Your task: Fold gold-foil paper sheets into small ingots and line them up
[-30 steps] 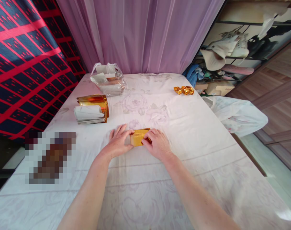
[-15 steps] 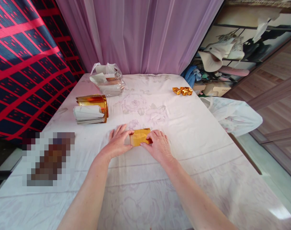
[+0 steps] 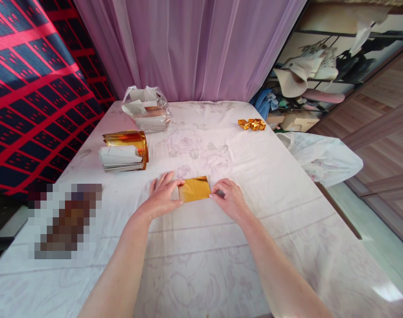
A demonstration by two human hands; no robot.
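Observation:
A small folded piece of gold foil paper (image 3: 195, 189) lies flat on the cloth-covered table, between my hands. My left hand (image 3: 162, 194) rests at its left side with fingers spread. Thumb and index fingertip touch its left corners, and the other fingers lie on the cloth. At the lower right corner, my right hand (image 3: 230, 198) pinches the paper's edge between thumb and index finger, the remaining fingers curled. Back left of my left hand stands a folded stack of gold foil sheets (image 3: 127, 140) with white backing (image 3: 120, 157).
A clear plastic bag (image 3: 147, 110) with paper sheets sits at the table's back left. Crumpled gold foil pieces (image 3: 252, 124) lie back right. A blurred-out patch (image 3: 67, 221) covers something at left. A white bag (image 3: 330, 157) and shelves (image 3: 304, 81) stand beyond the table's right edge.
My right hand has slid right, off the paper's face to its right edge. More of the gold surface shows now, lying flatter. My left hand has stayed in place.

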